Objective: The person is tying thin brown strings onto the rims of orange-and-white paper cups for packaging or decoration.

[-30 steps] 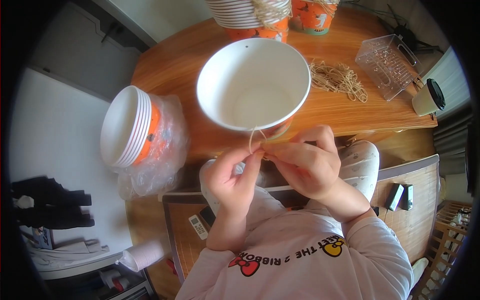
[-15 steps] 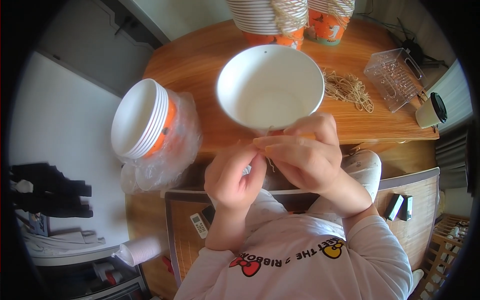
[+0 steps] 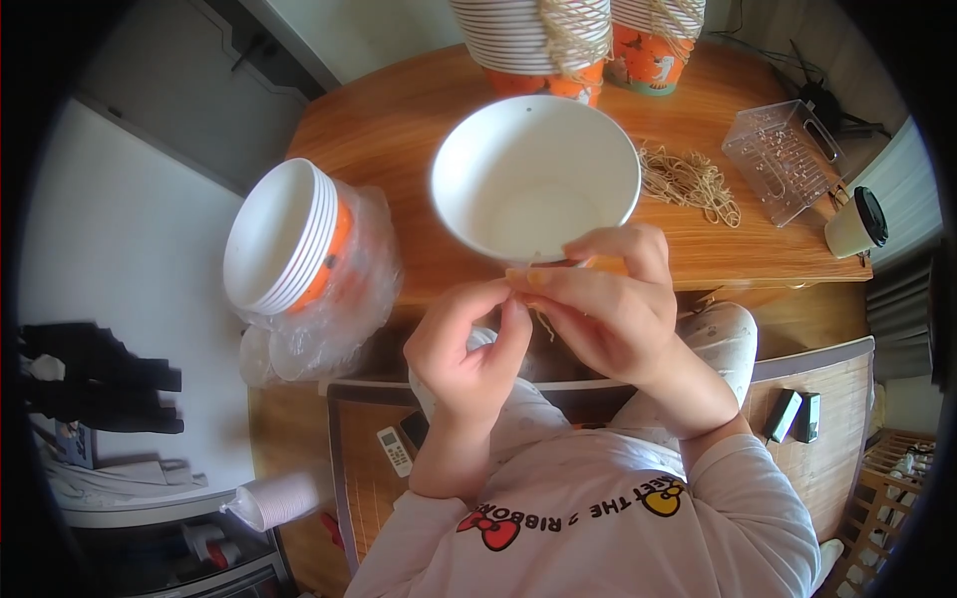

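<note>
A large white-lined paper bucket (image 3: 543, 174) stands on the table in front of me, its open mouth facing up and a small hole near the far rim. At its near side my left hand (image 3: 464, 344) and my right hand (image 3: 618, 304) meet, fingertips pinched together. Between them is a thin beige cord (image 3: 545, 327); one short end pokes up near the bucket's rim and another hangs below the fingers. The fingers cover most of the cord, so I cannot tell whether it is knotted or passes through the bucket wall.
Loose beige cord (image 3: 690, 184) lies right of the bucket, near a transparent box (image 3: 783, 164) of small pieces and a lidded cup (image 3: 857, 221). Behind stand stacked buckets (image 3: 533, 45) draped with cord. At left, more nested buckets (image 3: 284, 239) sit in clear plastic.
My right hand's fingers have shifted slightly on the cord, and an end now shows above the fingertips. The bucket has moved slightly in view.
</note>
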{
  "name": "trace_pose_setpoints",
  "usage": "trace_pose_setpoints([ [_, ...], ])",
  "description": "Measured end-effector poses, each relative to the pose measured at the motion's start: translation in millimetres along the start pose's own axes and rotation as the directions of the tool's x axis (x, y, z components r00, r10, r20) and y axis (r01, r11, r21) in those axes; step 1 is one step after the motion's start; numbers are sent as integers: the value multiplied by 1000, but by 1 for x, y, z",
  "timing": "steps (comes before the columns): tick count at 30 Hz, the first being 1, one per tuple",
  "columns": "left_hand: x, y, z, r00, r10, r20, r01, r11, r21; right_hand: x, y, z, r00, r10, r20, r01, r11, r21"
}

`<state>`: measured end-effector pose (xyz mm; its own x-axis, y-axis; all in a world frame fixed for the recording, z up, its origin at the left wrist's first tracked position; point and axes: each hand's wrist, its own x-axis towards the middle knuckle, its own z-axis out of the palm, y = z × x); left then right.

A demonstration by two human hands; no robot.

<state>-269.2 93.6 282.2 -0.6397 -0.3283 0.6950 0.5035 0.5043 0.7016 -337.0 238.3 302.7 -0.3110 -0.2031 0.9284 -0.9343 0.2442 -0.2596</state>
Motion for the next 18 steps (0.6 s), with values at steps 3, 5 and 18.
trace_pose_setpoints([
  [3,2,5,-1,1000,29,3,-29,998,53,2,0,-2,997,-3,72,5,1000,-19],
  [5,3,8,-1,998,64,27,-66,995,81,3,1,-2,998,7,65,-9,1000,30],
  [18,4,8,4,981,192,4,-189,962,194,-2,4,-2,999,29,-32,-27,998,64],
])
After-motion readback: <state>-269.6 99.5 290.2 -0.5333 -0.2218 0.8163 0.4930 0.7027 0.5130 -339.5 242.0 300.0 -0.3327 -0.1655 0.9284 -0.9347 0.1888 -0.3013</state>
